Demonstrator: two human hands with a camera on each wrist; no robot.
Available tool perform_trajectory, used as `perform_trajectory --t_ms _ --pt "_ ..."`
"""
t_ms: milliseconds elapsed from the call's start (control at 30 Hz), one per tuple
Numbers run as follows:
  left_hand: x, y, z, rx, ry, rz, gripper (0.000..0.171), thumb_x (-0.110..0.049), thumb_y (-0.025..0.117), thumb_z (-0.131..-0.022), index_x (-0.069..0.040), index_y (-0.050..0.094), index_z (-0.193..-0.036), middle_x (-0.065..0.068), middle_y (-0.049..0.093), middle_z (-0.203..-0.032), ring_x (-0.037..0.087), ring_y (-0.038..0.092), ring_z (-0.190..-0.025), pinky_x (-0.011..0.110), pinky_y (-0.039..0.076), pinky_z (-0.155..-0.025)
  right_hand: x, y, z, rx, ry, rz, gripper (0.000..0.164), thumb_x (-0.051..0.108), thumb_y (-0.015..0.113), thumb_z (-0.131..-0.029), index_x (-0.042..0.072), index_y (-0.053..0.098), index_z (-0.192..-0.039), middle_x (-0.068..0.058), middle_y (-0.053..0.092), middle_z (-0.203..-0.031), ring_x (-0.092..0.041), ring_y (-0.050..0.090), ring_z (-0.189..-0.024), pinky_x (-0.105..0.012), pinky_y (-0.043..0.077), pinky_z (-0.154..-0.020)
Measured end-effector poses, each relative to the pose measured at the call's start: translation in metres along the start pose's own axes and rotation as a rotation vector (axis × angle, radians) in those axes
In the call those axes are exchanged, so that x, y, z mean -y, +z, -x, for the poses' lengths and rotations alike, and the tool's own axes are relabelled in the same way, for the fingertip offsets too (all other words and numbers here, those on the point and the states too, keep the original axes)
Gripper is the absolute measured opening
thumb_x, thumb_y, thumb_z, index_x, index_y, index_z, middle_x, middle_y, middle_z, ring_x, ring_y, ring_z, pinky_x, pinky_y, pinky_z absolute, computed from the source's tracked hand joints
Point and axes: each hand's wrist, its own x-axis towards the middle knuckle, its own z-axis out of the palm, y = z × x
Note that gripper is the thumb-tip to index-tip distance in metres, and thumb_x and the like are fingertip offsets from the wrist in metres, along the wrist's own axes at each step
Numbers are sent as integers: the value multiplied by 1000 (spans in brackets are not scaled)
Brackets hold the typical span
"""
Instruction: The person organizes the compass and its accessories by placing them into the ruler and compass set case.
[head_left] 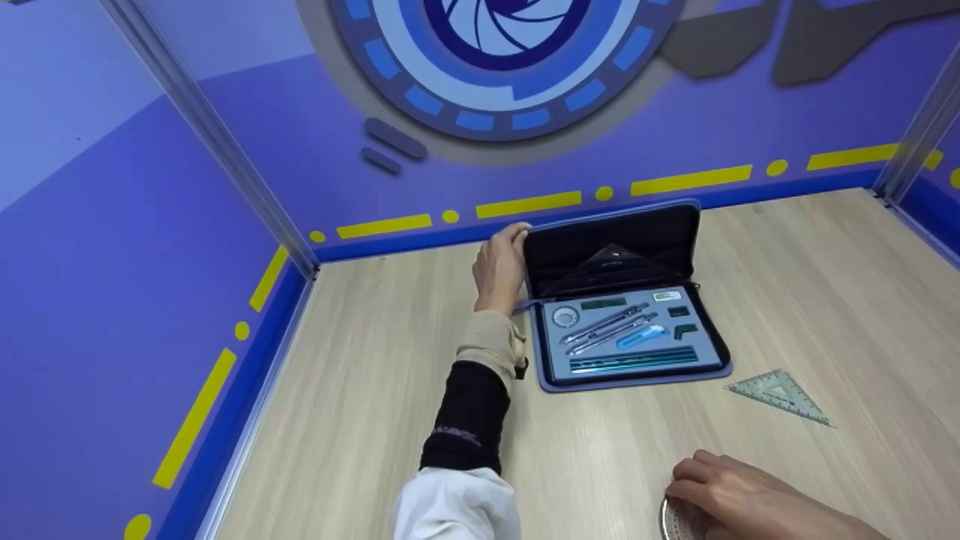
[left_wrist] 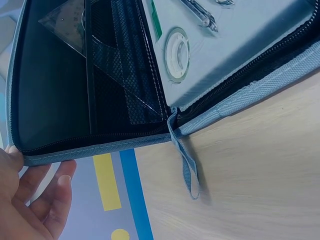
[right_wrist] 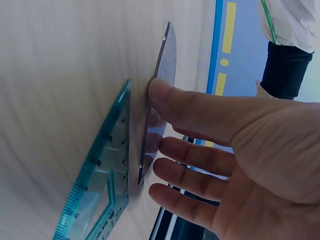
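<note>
An open blue zip-up geometry case [head_left: 637, 384] lies on the table with its lid raised. My left hand [head_left: 499, 270] grips the lid's outer left corner, thumb on one side and fingers on the other in the left wrist view. A clear triangle ruler [left_wrist: 64, 30] sits in the lid's dark mesh pocket. Near the table's front, my right hand [head_left: 742, 495] pinches a clear half-round protractor [right_wrist: 168, 55], which stands tilted on edge in the right wrist view. A loose greenish set square [head_left: 780, 395] lies flat between that hand and the case.
The case's grey tray carries a white round disc [head_left: 565, 317], two compasses [head_left: 607, 328], a blue cutter knife [head_left: 642, 337], green pencils [head_left: 634, 360] and an eraser [head_left: 667, 297]. A zipper strap [left_wrist: 186, 162] hangs at the hinge. Blue panels [head_left: 420, 180] wall the table's back and sides.
</note>
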Motion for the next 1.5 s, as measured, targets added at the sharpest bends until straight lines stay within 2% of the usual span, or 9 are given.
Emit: perform_trajectory --t_ms 367,667,733,833,967,1133,1300,1400,1500 --pt "-2 0 -2 13 -3 17 29 -35 50 -108 -32 72 -127 -5 75 -123 21 72 -99 41 57 -77 2 -12 -7 138 182 -156 36 9 84 -78 19 73 -111 14 53 -98 0 45 -86 -26 54 -75" --pt "-3 -2 -4 8 -2 23 29 -34 49 -108 -32 72 -127 -5 74 -124 21 72 -97 41 57 -76 5 -15 -11 124 282 -212 39 4 84 -72 26 75 -102 13 48 -91 -2 46 -80 -22 51 -69" --pt "-3 -2 -4 6 -3 22 29 -34 49 -108 -32 72 -127 -5 74 -125 21 72 -99 42 57 -76 5 -16 -11 122 274 -220 37 4 84 -73 26 75 -101 13 48 -90 -1 46 -79 -22 50 -68" --pt "-3 -1 -4 5 -2 19 29 -34 50 -108 -31 72 -127 -4 75 -123 22 73 -97 43 57 -75 5 -17 -10 87 207 -197 32 4 83 -74 24 75 -97 14 47 -87 1 44 -74 -20 46 -64" --pt "-1 0 -4 3 -1 16 29 -34 51 -108 -31 72 -126 -3 76 -119 22 72 -94 42 57 -74 7 -21 -7 56 130 -166 20 11 83 -81 25 75 -93 17 47 -83 3 44 -70 -18 44 -60" --pt "0 1 -4 7 -10 15 28 -35 51 -108 -32 73 -126 -5 76 -120 20 72 -95 40 57 -75 7 -27 -8 120 144 -182 7 24 78 -89 30 77 -92 19 48 -81 3 45 -68 -19 45 -60" --pt "1 2 -4 8 -14 18 28 -35 51 -108 -32 73 -125 -5 76 -121 20 73 -97 40 58 -76 8 -37 -10 136 140 -192 12 23 75 -92 34 77 -90 20 50 -77 3 45 -67 -18 44 -59" --pt "1 2 -4 5 -14 15 28 -35 51 -107 -32 73 -124 -5 76 -121 20 73 -99 41 58 -76 6 -42 -11 106 99 -148 13 20 74 -92 31 78 -90 21 50 -78 4 44 -69 -18 45 -60" --pt "1 2 -4 2 -15 14 28 -35 51 -107 -32 73 -124 -6 75 -122 21 73 -101 42 58 -77 2 -47 -11 -2 -5 -76 14 15 74 -92 28 77 -87 22 50 -79 6 41 -71 -18 44 -61"
